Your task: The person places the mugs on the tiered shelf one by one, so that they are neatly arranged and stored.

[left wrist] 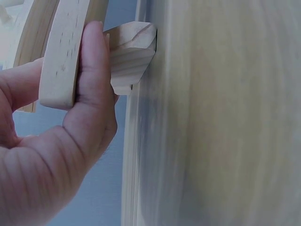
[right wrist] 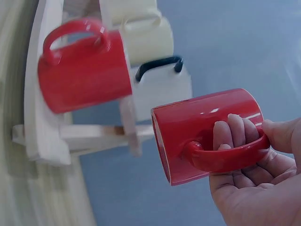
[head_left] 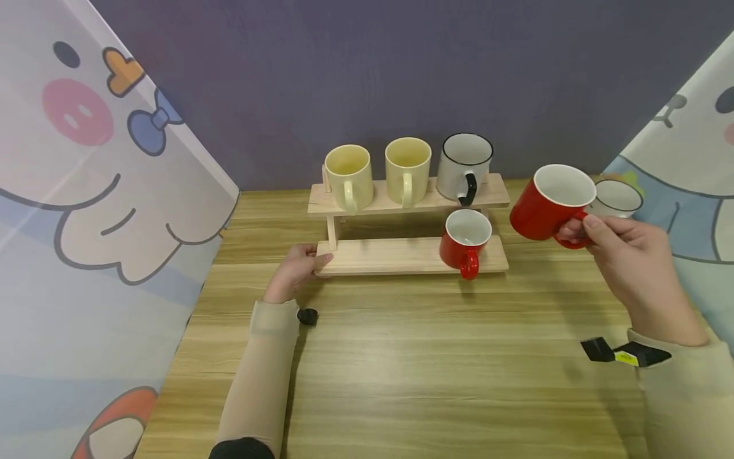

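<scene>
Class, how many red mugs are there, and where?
2: one red mug on the lower shelf, near its right end; another red mug held in the right hand.

A glossy red mug [head_left: 539,213], white inside, is held tilted at the frame's right; a pale two-tier wooden rack [head_left: 390,257] stands mid-frame.

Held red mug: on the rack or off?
Off: the right hand holds the red mug by its handle in midair, beside the rack.

I count 2 red mugs [head_left: 541,211] [head_left: 455,250], 2 pale yellow mugs [head_left: 360,178] [head_left: 406,167], 2 white dark-rimmed mugs [head_left: 455,173] [head_left: 616,199], 1 two-tier wooden rack [head_left: 390,256], my 2 hands [head_left: 294,270] [head_left: 639,264].
</scene>
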Demonstrator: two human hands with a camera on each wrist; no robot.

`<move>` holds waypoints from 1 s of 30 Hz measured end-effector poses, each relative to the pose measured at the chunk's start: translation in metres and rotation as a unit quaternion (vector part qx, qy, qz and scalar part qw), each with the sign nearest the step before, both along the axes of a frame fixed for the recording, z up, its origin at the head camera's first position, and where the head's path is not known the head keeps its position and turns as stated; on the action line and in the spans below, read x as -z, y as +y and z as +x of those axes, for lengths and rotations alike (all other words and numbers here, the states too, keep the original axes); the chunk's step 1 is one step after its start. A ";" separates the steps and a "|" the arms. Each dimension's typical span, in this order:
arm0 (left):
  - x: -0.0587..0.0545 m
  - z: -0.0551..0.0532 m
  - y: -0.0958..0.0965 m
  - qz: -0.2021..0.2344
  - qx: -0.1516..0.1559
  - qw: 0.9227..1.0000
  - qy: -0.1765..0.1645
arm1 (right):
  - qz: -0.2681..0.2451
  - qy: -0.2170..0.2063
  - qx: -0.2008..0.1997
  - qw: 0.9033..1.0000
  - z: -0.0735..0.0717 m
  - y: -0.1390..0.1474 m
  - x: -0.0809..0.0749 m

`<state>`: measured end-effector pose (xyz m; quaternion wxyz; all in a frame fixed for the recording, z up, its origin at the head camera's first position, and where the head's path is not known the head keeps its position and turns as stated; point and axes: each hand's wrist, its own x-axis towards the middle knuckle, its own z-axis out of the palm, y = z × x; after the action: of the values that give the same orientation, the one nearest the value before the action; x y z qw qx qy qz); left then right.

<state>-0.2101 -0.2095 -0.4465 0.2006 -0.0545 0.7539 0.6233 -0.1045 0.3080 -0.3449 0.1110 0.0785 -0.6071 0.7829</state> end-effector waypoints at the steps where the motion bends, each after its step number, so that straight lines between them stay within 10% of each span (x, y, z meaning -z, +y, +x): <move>1: 0.000 0.000 0.000 0.000 0.002 1.000 0.000 | 0.001 0.008 0.000 1.000 0.002 -0.003 -0.002; 13: 0.001 -0.002 0.000 0.010 -0.002 1.000 -0.004 | -0.003 0.036 -0.088 0.995 0.018 -0.036 -0.028; 30: 0.000 -0.002 0.001 0.005 -0.002 1.000 -0.010 | 0.108 -0.019 -0.156 0.982 0.012 -0.107 -0.014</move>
<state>-0.2123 -0.2084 -0.4466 0.2068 -0.0610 0.7484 0.6272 -0.0927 0.2011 -0.3308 -0.0332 0.1685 -0.6703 0.7220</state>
